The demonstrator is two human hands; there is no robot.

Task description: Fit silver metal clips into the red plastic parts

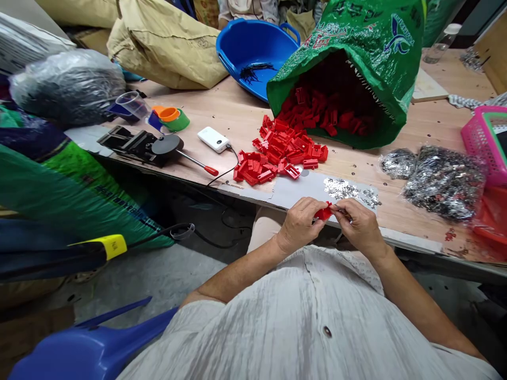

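Observation:
Close to my body, at the front edge of the table, my left hand point(301, 224) pinches a small red plastic part point(324, 212). My right hand point(358, 224) meets it from the other side, fingertips pressed together at the part's right end; whatever they hold there is too small to make out. Just beyond my hands lies a scatter of small silvery metal pieces point(340, 190) on a grey sheet point(289, 191). Farther left, a heap of red plastic parts point(277, 148) spills from the mouth of a green woven sack point(380, 68).
A hand press point(146, 148) with a red-tipped lever stands at left, beside a white power bank point(214, 139) with a cable. Behind is a blue basin point(253, 47). Bagged metal pieces point(443, 182) and a pink basket point(483, 142) sit at right. A blue chair point(95, 343) is lower left.

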